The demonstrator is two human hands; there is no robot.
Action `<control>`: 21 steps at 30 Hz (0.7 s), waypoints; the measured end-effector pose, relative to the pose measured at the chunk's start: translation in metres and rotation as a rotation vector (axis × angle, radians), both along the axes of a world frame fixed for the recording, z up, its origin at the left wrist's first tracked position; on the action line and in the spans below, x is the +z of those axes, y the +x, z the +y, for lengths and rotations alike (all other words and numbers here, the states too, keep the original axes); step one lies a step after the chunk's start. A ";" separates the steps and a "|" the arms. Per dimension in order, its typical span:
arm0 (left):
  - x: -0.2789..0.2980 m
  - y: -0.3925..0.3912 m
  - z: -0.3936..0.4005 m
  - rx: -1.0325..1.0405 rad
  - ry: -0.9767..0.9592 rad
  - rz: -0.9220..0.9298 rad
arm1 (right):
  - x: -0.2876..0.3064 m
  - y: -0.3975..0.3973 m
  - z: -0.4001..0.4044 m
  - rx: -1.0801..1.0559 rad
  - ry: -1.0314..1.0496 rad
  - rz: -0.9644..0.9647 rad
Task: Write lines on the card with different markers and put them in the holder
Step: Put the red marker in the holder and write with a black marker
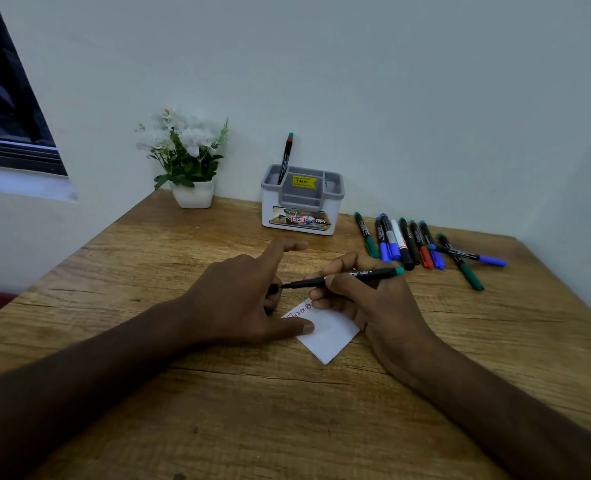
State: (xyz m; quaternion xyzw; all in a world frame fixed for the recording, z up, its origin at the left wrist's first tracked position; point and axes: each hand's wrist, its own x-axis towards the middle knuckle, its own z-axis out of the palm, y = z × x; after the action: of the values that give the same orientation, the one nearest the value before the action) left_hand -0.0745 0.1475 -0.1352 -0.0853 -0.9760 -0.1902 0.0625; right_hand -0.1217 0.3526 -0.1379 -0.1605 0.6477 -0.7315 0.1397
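A small white card [327,336] with red writing along its top edge lies on the wooden table [183,393]. My right hand [366,303] grips a black marker with a green end [363,274], held level above the card and pointing left. My left hand [242,299] holds the dark cap [273,289] at the marker's tip in its curled fingers. Its index finger sticks out and its thumb rests on the card's left corner. The grey and white holder [302,206] stands by the wall with one red-and-green-ended marker [285,157] upright in its left slot.
Several loose markers [418,244] in green, blue, black and red lie on the table right of the holder. A white pot of white flowers [186,157] stands at the back left. Walls close off the table at the back and right.
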 end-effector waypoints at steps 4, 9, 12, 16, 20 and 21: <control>0.001 0.001 0.001 0.003 0.012 0.004 | 0.001 0.001 0.000 0.004 0.024 0.010; 0.001 0.000 0.001 0.007 0.002 0.015 | 0.000 0.001 0.002 0.021 0.071 0.070; 0.003 0.001 0.001 0.009 -0.007 0.037 | -0.001 0.000 0.003 0.049 0.181 0.190; 0.002 0.005 0.003 -0.035 -0.072 0.112 | -0.002 0.001 0.002 0.126 0.294 0.310; 0.000 0.005 0.010 -0.049 -0.104 0.206 | -0.004 0.002 -0.001 0.102 0.291 0.339; -0.001 0.004 0.011 -0.053 -0.105 0.223 | -0.005 0.002 -0.001 0.098 0.285 0.339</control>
State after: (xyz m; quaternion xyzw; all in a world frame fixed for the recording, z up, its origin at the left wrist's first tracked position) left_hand -0.0705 0.1583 -0.1359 -0.1347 -0.9690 -0.1298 0.1612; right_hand -0.1200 0.3518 -0.1428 -0.2910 0.7503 -0.5874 0.0853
